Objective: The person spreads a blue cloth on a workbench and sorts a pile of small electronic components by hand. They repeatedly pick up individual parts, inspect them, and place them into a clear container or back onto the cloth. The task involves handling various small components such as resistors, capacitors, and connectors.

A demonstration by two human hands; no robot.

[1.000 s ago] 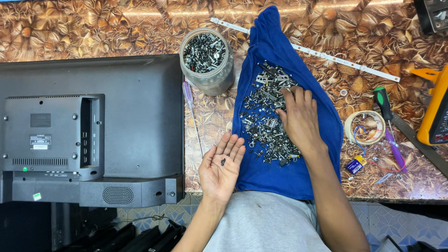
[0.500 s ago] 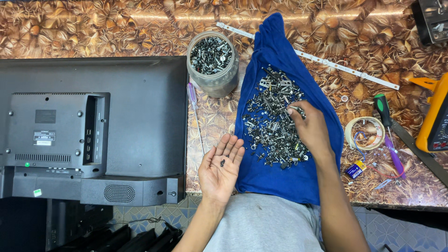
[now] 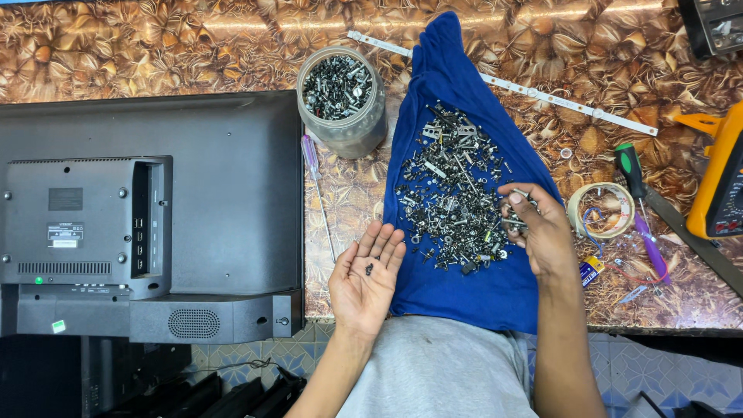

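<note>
Television [image 3: 155, 209] lying back-up at your left; blue cloth [image 3: 480, 286] spread beside it, bearing a heap of screws [image 3: 453, 197]. Clear jar [image 3: 344, 101] of more screws stands above. Your right hand [image 3: 538, 228] rests on the heap's right edge, fingertips pinched on a few screws. Your left hand [image 3: 368, 275] lies open, palm up, cradling two small dark screws [image 3: 368, 268].

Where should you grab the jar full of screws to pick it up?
Grab the jar around its round side wall, coming from the right, by the blue cloth. It stands upright with an open top full of screws, so a side grip would likely keep it level. The screen's back crowds its left side.
</note>
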